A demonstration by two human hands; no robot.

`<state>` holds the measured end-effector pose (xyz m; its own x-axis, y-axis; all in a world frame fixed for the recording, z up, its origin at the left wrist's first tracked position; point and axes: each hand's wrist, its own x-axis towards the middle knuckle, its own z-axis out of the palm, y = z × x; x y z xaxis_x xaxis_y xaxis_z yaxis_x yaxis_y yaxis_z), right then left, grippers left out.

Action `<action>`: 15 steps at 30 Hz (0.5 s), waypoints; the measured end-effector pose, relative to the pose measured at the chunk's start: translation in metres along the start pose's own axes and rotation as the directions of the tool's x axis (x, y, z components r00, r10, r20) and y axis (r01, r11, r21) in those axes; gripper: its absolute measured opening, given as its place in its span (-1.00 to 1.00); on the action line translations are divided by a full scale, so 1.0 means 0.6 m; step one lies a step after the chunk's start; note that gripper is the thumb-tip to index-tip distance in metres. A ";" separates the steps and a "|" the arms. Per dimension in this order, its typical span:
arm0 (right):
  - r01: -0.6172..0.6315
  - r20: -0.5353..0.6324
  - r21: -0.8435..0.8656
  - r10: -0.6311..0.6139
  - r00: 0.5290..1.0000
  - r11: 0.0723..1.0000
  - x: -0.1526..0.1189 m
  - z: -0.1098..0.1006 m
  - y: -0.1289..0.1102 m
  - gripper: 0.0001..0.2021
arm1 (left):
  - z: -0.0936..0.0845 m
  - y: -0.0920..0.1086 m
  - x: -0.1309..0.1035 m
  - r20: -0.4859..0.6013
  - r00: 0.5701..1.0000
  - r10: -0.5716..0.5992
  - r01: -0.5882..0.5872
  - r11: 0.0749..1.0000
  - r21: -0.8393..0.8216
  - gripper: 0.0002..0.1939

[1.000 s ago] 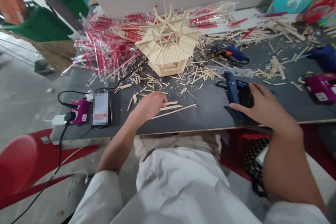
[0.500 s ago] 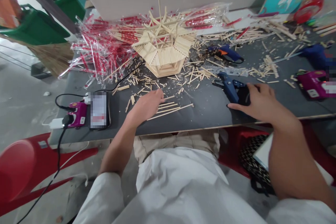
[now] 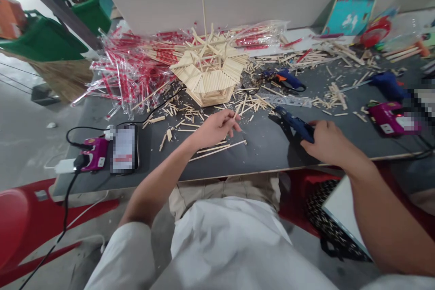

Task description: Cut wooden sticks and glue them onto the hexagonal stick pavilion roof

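My left hand is raised over the front middle of the table, its fingertips pinched on a thin wooden stick that points up and away. Below it, a few longer sticks lie side by side on the dark tabletop. My right hand is wrapped round a blue hand cutter, lifted off the table with its head pointing left. Behind my left hand stands a six-sided model built of wooden sticks, with sloping roof panels and one tall upright stick.
Red-and-clear plastic wrappers pile up at back left. A phone and a purple power adapter lie at left; another purple adapter sits at right. Glue guns and a clear ruler lie among stick offcuts.
My left hand has moved right and up from the row of sticks, with one stick now in its fingers. My right hand has raised and turned the cutter, gripping it more closely.
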<state>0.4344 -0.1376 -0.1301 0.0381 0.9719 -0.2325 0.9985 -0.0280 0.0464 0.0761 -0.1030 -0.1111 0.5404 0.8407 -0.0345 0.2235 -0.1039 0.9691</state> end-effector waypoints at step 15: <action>0.282 -0.140 0.685 -0.258 0.956 0.672 -0.080 -0.058 -0.199 -0.65 | 0.042 -0.014 0.011 -0.207 0.978 -0.035 -0.070 0.874 -0.480 -0.60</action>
<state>0.3120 -0.1724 -0.0905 -0.2265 0.9691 -0.0979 0.7079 0.0947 -0.6999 0.0982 -0.1099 -0.1257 0.3525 0.9356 -0.0172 -0.2319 0.1052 0.9670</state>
